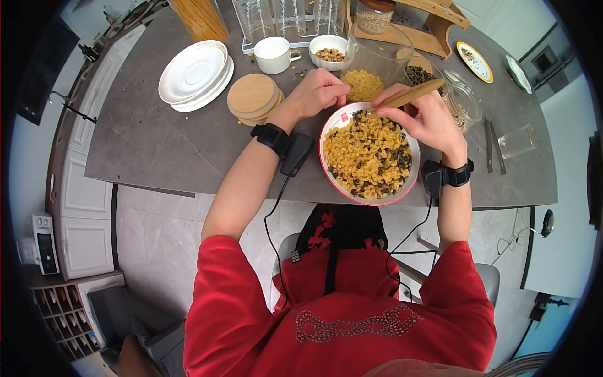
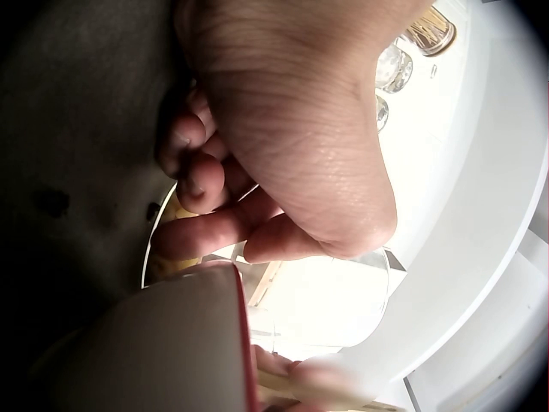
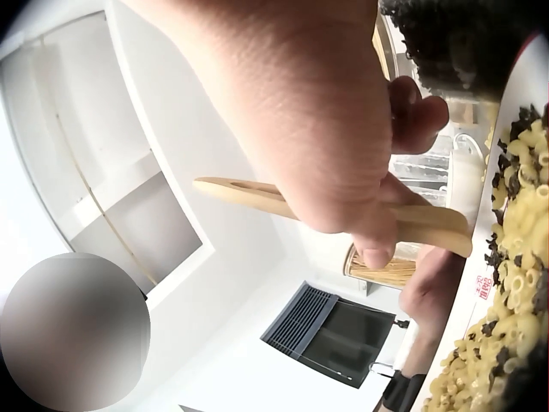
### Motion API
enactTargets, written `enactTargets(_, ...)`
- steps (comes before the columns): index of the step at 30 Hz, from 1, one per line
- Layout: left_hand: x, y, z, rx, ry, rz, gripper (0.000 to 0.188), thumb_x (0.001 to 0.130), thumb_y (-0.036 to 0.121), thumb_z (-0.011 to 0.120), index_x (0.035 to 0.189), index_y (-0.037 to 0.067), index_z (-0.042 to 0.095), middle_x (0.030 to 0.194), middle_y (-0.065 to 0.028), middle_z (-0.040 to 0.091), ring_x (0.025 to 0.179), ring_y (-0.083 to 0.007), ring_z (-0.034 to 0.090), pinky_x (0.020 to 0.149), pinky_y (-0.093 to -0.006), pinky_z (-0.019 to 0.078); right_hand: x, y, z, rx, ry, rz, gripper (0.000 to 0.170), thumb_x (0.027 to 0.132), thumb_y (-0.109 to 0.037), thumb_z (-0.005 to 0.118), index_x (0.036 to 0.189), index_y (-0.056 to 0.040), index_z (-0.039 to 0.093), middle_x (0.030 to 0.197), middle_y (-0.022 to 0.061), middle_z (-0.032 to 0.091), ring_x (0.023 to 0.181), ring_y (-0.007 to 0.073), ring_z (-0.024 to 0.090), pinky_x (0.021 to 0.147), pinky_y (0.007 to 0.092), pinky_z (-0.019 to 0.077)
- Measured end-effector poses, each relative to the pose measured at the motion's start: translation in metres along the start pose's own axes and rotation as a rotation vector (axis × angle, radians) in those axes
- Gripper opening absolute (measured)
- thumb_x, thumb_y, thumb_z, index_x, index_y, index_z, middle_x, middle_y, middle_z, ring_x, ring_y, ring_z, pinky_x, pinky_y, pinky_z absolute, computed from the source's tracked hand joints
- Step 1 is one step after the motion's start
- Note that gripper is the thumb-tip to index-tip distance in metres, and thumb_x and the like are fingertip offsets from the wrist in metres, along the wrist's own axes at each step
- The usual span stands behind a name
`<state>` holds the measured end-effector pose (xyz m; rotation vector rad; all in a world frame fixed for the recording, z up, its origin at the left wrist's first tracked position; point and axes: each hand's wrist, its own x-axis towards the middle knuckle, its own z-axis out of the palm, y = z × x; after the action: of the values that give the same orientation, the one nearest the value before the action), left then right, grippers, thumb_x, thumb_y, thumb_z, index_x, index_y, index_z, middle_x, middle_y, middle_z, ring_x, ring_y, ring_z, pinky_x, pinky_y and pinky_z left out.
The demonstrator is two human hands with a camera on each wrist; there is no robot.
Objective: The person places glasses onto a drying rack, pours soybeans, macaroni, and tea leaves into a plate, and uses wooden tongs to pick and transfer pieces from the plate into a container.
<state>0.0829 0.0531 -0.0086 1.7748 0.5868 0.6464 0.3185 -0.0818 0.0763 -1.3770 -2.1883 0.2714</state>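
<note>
A white bowl with a red rim [image 1: 325,160] holds yellow macaroni [image 1: 370,151] mixed with dark pieces. My right hand [image 1: 430,122] grips a short pale wooden utensil [image 1: 414,93] above the bowl's right far side. In the right wrist view, the utensil [image 3: 429,227] passes under the fingers, its blunt end towards the bowl and a hollow near its other end. My left hand [image 1: 320,94] hovers at the bowl's far left rim, fingers loosely curled, with nothing visible in them. Beyond it stands a clear glass container [image 1: 377,56] with yellow macaroni at its bottom.
Wooden lids [image 1: 252,94] and stacked white plates [image 1: 193,72] lie left. A white cup [image 1: 273,55] and small bowl of nuts [image 1: 328,51] stand behind. Right are a jar of dark pieces [image 1: 419,74], an open glass jar [image 1: 463,103], metal tongs [image 1: 493,147] and a glass [image 1: 517,141].
</note>
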Motion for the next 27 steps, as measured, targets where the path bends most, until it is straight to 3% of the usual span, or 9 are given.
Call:
enactTargets(6,-0.002,0.000,0.000,0.001,-0.007,-0.002,0.039,0.098,0.024,0.063,0.071,-0.003,0.071,0.054,0.0019,0.052,0.050,-0.0052,0.043,0.050,-0.0261,0.0299,0.002,-0.011,-0.006,-0.040,-0.056,-0.035,0.019,0.093,-0.029,0.076,0.097,-0.0102,0.078,0.074,0.0125,0.068,0.063,0.0343,0.062,0.059,0.0397,0.0481)
enactTargets(16,0.000,-0.002,-0.001,0.004,-0.009,0.008,0.038,0.098,0.023,0.063,0.071,-0.003,0.071,0.054,0.0017,0.052,0.050,-0.0051,0.042,0.050,-0.0253,0.0291,0.000,0.003,0.002,-0.094,-0.048,-0.127,0.021,0.095,-0.029,0.074,0.097,-0.0089,0.078,0.080,0.0137,0.070,0.066,0.0362,0.064,0.060,0.0400,0.0496)
enactTargets(19,0.000,-0.002,-0.001,-0.008,-0.016,0.005,0.038,0.098,0.022,0.063,0.071,-0.003,0.071,0.054,0.0017,0.052,0.050,-0.0050,0.042,0.049,-0.0255,0.0290,0.001,-0.006,-0.002,0.008,-0.063,-0.020,0.018,0.095,-0.022,0.075,0.103,-0.0060,0.077,0.092,0.0129,0.076,0.071,0.0299,0.072,0.066,0.0356,0.0551)
enactTargets(21,0.000,-0.003,0.000,-0.019,-0.003,0.005,0.037,0.098,0.022,0.063,0.071,-0.003,0.071,0.054,0.0016,0.052,0.049,-0.0049,0.042,0.049,-0.0256,0.0289,0.000,-0.004,0.007,0.323,0.341,-0.129,0.016,0.095,-0.013,0.075,0.107,-0.0028,0.075,0.111,0.0116,0.079,0.083,0.0204,0.077,0.075,0.0313,0.0590)
enactTargets(22,0.000,-0.002,0.001,-0.028,0.007,0.008,0.037,0.098,0.021,0.063,0.071,-0.003,0.071,0.053,0.0014,0.052,0.049,-0.0048,0.043,0.049,-0.0257,0.0288,0.003,-0.003,0.008,0.321,0.340,-0.129,0.016,0.095,-0.013,0.075,0.107,-0.0028,0.075,0.111,0.0116,0.079,0.083,0.0204,0.077,0.075,0.0313,0.0590)
enactTargets(24,0.001,0.000,0.001,-0.029,-0.005,0.011,0.037,0.098,0.021,0.063,0.071,-0.003,0.071,0.053,0.0013,0.052,0.049,-0.0048,0.043,0.049,-0.0258,0.0286,0.011,0.000,0.008,0.271,0.700,-0.375,0.019,0.094,-0.007,0.076,0.112,-0.0024,0.074,0.123,0.0106,0.077,0.093,0.0152,0.076,0.082,0.0303,0.0601)
enactTargets(25,-0.001,0.000,0.000,-0.027,-0.013,0.009,0.037,0.098,0.021,0.063,0.071,-0.004,0.071,0.053,0.0012,0.053,0.049,-0.0047,0.042,0.048,-0.0258,0.0285,0.006,-0.004,0.004,0.243,0.657,-0.239,0.024,0.094,-0.007,0.076,0.117,-0.0032,0.074,0.132,0.0126,0.073,0.079,0.0125,0.073,0.070,0.0262,0.0587)
enactTargets(27,0.000,-0.003,-0.002,-0.019,-0.004,0.011,0.037,0.098,0.020,0.063,0.071,-0.004,0.071,0.053,0.0011,0.053,0.049,-0.0048,0.043,0.049,-0.0259,0.0287,0.008,-0.010,0.002,0.265,0.616,-0.174,0.026,0.095,-0.007,0.075,0.120,-0.0038,0.074,0.135,0.0126,0.071,0.072,0.0101,0.069,0.065,0.0241,0.0562)
